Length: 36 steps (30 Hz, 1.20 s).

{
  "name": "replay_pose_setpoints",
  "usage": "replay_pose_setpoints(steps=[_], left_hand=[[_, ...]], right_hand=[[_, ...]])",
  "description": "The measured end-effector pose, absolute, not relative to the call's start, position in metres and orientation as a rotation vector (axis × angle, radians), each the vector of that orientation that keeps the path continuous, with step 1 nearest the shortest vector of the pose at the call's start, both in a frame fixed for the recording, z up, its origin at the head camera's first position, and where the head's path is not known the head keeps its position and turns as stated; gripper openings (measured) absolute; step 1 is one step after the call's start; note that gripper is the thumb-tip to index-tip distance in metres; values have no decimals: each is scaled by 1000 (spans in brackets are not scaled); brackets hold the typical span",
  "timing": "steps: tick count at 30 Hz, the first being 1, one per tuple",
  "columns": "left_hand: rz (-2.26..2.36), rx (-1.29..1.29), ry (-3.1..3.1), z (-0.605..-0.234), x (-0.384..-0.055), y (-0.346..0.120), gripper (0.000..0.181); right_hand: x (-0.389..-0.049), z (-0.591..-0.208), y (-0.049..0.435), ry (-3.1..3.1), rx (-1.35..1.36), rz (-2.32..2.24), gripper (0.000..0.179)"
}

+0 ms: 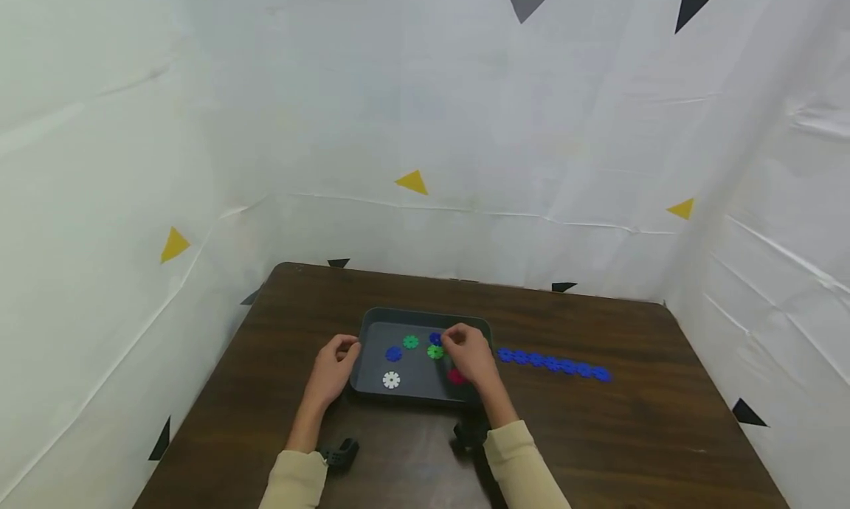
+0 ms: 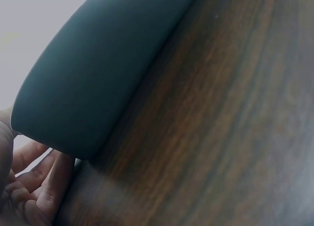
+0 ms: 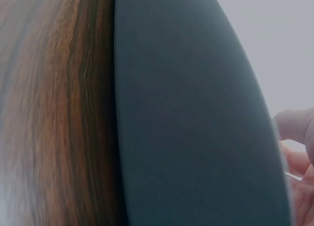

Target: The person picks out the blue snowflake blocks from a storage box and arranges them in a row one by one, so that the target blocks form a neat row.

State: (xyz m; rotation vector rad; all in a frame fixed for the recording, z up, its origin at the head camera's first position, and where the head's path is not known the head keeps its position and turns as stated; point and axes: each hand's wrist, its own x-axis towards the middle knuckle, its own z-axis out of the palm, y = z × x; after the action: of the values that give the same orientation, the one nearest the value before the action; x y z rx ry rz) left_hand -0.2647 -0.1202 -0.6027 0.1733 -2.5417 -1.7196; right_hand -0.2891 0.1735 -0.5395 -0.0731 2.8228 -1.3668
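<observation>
A dark grey tray [image 1: 415,400] holds several notched plastic interlocking discs. At its left rim is my left hand [image 1: 334,365], its thumb and curled fingers gripping the edge; in the left wrist view the fingers [image 2: 56,182] show by the tray's corner. Inside the tray, my right hand [image 1: 470,352] has thumb and forefinger together at a blue disc [image 1: 435,338], pinching its edge. A light green disc [image 1: 434,352] lies just in front of that one. Under the right palm a red disc [image 1: 456,377] is partly covered. In the right wrist view the tray wall hides most of the hand.
Another blue disc [image 1: 394,354], a green disc [image 1: 411,342] and a white disc [image 1: 391,380] lie in the tray's left half. A chain of joined blue discs [image 1: 553,364] stretches across the brown wooden table [image 1: 664,420] to the right. White sheeting surrounds the table.
</observation>
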Motion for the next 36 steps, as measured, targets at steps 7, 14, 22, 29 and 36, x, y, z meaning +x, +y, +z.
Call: replay_pose_setpoints(steps=[7, 14, 22, 29, 36], left_hand=[[-1711, 172, -2543, -602, -260, -126, 36], [-1707, 165, -2544, -604, -259, -126, 35], [-1703, 173, -2554, -603, -260, -124, 34], [-1686, 165, -2539, -603, -261, -121, 34], [-1699, 153, -2542, -602, -262, -119, 34]], right_hand=[[-278, -530, 185, 2818, -111, -1453, 17], [-273, -521, 212, 2796, -112, -1537, 15], [-272, -509, 248, 2845, -32, -1488, 15], [-269, -501, 286, 2879, 66, -1461, 22], [-267, -504, 330, 2890, 174, -1439, 32]])
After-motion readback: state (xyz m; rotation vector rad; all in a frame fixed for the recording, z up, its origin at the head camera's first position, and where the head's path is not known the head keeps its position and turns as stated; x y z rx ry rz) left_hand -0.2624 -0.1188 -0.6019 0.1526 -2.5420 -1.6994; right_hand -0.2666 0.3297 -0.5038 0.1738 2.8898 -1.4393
